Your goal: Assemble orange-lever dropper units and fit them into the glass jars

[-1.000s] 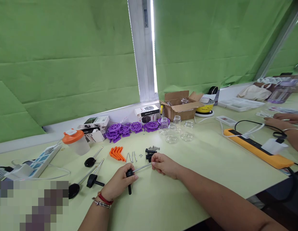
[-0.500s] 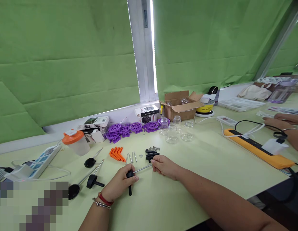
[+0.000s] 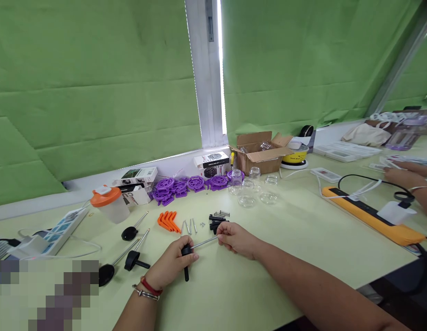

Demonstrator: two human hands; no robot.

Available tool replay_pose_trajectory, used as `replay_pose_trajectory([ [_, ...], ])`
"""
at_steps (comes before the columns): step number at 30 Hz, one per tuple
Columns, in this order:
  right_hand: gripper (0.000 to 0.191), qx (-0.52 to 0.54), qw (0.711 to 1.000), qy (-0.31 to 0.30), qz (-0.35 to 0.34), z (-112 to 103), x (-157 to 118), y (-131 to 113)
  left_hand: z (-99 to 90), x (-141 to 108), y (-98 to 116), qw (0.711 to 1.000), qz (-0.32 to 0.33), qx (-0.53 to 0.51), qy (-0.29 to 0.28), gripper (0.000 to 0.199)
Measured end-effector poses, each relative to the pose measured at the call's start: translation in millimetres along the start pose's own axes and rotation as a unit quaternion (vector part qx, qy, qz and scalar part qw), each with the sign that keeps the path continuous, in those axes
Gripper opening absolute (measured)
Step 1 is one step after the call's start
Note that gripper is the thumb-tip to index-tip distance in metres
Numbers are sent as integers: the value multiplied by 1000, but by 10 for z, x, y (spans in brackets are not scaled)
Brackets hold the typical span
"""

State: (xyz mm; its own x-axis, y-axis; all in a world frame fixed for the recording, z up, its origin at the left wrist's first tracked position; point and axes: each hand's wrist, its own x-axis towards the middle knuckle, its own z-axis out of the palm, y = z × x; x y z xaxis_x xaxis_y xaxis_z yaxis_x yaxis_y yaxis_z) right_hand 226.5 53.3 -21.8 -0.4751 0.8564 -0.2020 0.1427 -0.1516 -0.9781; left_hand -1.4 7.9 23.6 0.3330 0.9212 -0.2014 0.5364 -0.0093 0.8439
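Note:
My left hand point(image 3: 172, 261) is closed around a round black knob point(image 3: 186, 250) with a black peg handle pointing down toward me. A thin metal rod point(image 3: 205, 242) runs from the knob to the right. My right hand point(image 3: 236, 239) pinches the rod's far end; any small part between those fingertips is hidden. Just beyond that hand lie black tubes point(image 3: 217, 219) and small springs point(image 3: 221, 214). Past my left hand are orange bent pieces point(image 3: 169, 221), metal pins point(image 3: 190, 226) and tiny nuts point(image 3: 202, 225). Similar knobs with rods point(image 3: 132, 260) lie left of it.
Purple wheel-like parts point(image 3: 196, 183), clear glass jars point(image 3: 247, 187) and an open cardboard box point(image 3: 260, 161) line the back. An orange-lidded cup point(image 3: 111, 209) and a white power strip point(image 3: 65, 231) stand left. At right are an orange power strip point(image 3: 368, 214) and another person's hands point(image 3: 404, 174).
My two hands keep their hold on the knob and rod with almost no movement. The view has shifted very slightly, and the other person's hands at right have moved a little to the right.

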Motion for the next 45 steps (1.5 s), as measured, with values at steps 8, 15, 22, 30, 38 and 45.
replay_pose_trajectory([
  [8, 33, -55, 998, 9, 18, 36, -45, -109, 13, -3, 9, 1000, 5, -9, -4, 24],
  [15, 24, -2, 1000, 1, -9, -2, -14, -13, -5, -4, -31, 1000, 4, -23, -7, 24],
  [22, 16, -14, 1000, -7, -12, -12, -5, 5, 4, -6, -23, 1000, 1, -19, -8, 22],
  [30, 13, -20, 1000, 2, 5, 11, -3, -24, 3, -5, -40, 1000, 7, 1, -6, 21],
  [38, 9, -51, 999, 0, 17, 20, -35, -88, 21, 22, -98, 1000, 23, 11, -4, 19],
  [45, 9, -45, 999, -3, 8, 3, 5, -24, 18, 11, -106, 999, 30, 35, -4, 19],
])
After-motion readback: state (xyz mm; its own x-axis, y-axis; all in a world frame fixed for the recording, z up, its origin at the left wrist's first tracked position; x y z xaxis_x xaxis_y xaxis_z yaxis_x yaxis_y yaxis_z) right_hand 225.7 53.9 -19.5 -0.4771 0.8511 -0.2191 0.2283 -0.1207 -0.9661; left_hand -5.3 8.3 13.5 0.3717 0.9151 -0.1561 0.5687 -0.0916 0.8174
